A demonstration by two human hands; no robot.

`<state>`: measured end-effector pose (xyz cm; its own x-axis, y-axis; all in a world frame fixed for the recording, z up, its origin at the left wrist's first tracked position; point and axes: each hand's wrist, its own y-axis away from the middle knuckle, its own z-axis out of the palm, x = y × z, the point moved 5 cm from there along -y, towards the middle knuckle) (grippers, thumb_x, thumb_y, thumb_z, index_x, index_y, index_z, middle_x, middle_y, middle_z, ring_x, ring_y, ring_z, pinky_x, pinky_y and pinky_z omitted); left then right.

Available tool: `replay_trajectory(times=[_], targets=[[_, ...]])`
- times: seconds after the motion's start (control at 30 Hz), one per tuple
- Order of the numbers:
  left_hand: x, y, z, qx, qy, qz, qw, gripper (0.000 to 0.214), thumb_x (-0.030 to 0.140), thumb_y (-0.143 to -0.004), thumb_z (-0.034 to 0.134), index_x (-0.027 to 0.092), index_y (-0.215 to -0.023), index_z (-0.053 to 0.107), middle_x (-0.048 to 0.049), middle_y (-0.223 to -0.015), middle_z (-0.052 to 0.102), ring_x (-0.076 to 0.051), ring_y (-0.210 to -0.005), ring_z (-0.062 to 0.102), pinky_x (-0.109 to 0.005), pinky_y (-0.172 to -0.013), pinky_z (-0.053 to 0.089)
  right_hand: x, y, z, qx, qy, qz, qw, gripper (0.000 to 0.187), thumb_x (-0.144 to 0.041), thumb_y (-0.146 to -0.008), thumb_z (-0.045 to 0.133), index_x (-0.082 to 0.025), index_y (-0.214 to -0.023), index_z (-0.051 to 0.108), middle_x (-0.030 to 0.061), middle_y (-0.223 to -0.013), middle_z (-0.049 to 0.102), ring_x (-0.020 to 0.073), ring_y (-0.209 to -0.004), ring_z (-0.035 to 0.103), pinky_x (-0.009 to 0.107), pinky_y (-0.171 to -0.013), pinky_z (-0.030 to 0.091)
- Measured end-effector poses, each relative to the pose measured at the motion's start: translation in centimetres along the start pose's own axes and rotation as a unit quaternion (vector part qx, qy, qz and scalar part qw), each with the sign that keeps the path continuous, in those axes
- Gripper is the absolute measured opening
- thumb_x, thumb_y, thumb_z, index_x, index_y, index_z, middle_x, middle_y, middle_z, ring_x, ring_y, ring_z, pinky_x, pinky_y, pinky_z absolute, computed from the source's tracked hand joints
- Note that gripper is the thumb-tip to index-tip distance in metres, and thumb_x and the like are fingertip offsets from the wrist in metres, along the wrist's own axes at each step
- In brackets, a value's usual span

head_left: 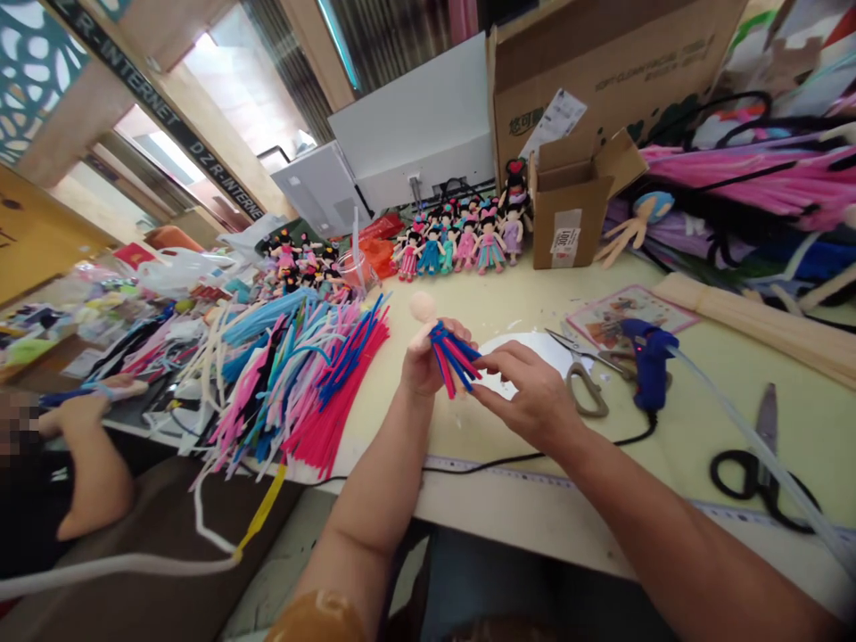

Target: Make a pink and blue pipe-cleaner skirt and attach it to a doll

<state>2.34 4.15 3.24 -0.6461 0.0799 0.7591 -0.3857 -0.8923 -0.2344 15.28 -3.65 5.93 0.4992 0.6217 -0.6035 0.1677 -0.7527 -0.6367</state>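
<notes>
My left hand [423,364] is closed around a small unfinished doll [434,334] with a round pale head and a skirt of blue and red pipe cleaners [456,360]. It holds the doll above the pale yellow table [508,308]. My right hand [525,392] pinches the lower ends of those blue and red strands from the right. A white round disc [535,346] lies on the table just behind my right hand.
A big heap of coloured pipe cleaners [294,374] lies left. Finished dolls [461,239] stand at the back beside cardboard boxes [568,209]. A blue glue gun [647,361], scissors [585,366] and black scissors [759,464] lie right. Another person's arm [86,446] is at far left.
</notes>
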Motion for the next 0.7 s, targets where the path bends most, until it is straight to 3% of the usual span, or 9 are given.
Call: replay_trajectory(times=[0.2,0.5,0.7], targets=[[-0.09,0.02,0.09,0.006,-0.024,-0.013,1.0,0.039,0.049,-0.056,0.075,0.02,-0.074,0.056,-0.0016,-0.076,0.051,-0.017,-0.075,0.053,-0.036,-0.076,0.047,0.22,-0.13,-0.26,0.012,-0.033,0.002,0.999,0.017,-0.013,-0.086,0.049,-0.019,-0.093,0.063,0.0052,-0.083,0.059,0.0173,-0.079,0.057,0.031,-0.072,0.048],[-0.43,0.19,0.18,0.008,-0.008,-0.012,1.0,0.037,0.048,-0.06,0.072,0.02,-0.077,0.055,-0.002,-0.078,0.053,-0.018,-0.076,0.055,-0.036,-0.076,0.047,-0.04,-0.06,-0.37,0.039,0.056,-0.061,0.996,0.013,-0.013,-0.082,0.057,-0.018,-0.094,0.058,0.008,-0.087,0.058,0.0217,-0.083,0.056,0.036,-0.071,0.049],[-0.67,0.25,0.27,0.006,-0.017,-0.027,0.999,0.044,0.051,-0.054,0.074,0.019,-0.075,0.053,-0.0026,-0.076,0.054,-0.018,-0.074,0.056,-0.037,-0.076,0.046,-0.46,0.16,-0.35,0.057,0.099,-0.104,0.988,0.018,-0.012,-0.083,0.055,-0.017,-0.101,0.056,0.0097,-0.089,0.059,0.0229,-0.084,0.057,0.037,-0.071,0.049]])
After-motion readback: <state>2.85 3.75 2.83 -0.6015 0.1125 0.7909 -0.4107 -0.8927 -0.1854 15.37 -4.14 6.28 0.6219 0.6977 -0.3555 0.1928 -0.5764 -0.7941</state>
